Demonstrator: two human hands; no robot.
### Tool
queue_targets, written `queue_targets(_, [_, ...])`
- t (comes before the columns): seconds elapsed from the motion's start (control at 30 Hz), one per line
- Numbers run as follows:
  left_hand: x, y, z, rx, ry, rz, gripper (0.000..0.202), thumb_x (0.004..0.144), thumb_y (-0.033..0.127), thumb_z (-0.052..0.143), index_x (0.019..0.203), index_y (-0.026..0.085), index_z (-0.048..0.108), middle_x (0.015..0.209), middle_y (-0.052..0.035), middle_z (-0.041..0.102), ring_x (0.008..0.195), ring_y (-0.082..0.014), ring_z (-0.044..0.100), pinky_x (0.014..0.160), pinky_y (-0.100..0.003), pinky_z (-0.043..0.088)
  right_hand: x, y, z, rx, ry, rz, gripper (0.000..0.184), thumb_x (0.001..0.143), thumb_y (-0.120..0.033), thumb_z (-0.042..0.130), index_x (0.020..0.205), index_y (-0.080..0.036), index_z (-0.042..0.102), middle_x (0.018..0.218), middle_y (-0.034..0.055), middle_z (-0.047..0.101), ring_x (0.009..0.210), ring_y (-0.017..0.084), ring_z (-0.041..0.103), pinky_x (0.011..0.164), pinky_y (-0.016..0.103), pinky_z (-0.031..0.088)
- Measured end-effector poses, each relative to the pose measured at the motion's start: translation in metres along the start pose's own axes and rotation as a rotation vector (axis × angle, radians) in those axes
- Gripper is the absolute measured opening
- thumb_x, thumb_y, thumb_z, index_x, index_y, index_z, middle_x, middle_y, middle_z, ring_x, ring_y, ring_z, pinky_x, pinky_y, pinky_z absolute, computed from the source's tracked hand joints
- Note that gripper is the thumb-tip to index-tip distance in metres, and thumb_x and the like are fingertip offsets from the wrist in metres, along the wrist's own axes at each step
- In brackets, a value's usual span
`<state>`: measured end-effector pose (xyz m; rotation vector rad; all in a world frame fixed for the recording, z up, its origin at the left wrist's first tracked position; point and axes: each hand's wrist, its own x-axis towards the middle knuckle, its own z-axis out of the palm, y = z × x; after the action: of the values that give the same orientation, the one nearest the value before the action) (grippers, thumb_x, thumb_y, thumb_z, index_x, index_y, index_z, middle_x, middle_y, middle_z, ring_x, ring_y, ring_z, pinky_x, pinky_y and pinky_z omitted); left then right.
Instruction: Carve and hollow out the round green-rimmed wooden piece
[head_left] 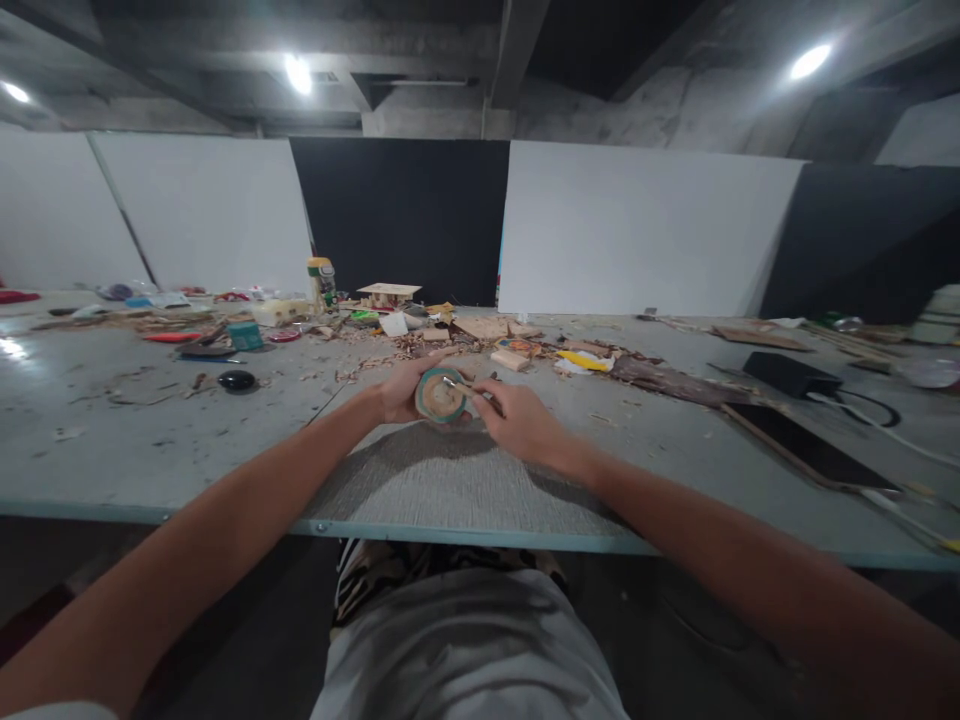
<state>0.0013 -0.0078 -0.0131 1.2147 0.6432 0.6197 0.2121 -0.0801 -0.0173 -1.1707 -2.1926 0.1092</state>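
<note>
Over the table's front middle, my left hand [403, 388] is closed around a small round container [440, 402] with a teal rim and a beige, paste-like or wooden inner face. That face is turned up toward me. My right hand [510, 415] pinches a thin tool [459, 385] with a shiny metal tip, its handle mostly hidden by my fingers. The tip touches or hovers just over the beige face; I cannot tell which.
Wood chips and scraps [420, 342] cover the table behind my hands. A black mouse-shaped object [237, 380] lies at left, a phone [806, 445] and a black box [791, 376] at right. A bottle [322, 282] and a small wooden model [388, 294] stand farther back.
</note>
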Motion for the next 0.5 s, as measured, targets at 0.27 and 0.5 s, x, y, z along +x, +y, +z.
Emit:
queue_targets(0.27, [-0.006,0.003,0.003,-0.031,-0.042,-0.026,0.039,0.095,0.044,0.045,0.111,0.015,0.066,0.102,-0.0168,0.074,0.099,-0.033,0.071,0.082,-0.05,0.059,0.003,0.012,-0.002,0.054,0.018,-0.067,0.039,0.098,-0.029,0.044,0.129,-0.017,0.066,0.119,0.0096,0.073,0.094,0.023,0.068,0.078,0.033,0.046])
queue_targets(0.5, [-0.009,0.007,0.006,-0.057,0.005,0.016,0.036,0.088,0.034,0.04,0.104,0.017,0.066,0.1,-0.0165,0.074,0.097,-0.0316,0.071,0.077,-0.046,0.06,0.003,0.011,-0.003,0.068,0.028,-0.066,0.041,0.098,-0.029,0.045,0.132,-0.019,0.065,0.124,0.0095,0.071,0.104,0.025,0.068,0.084,0.036,0.049])
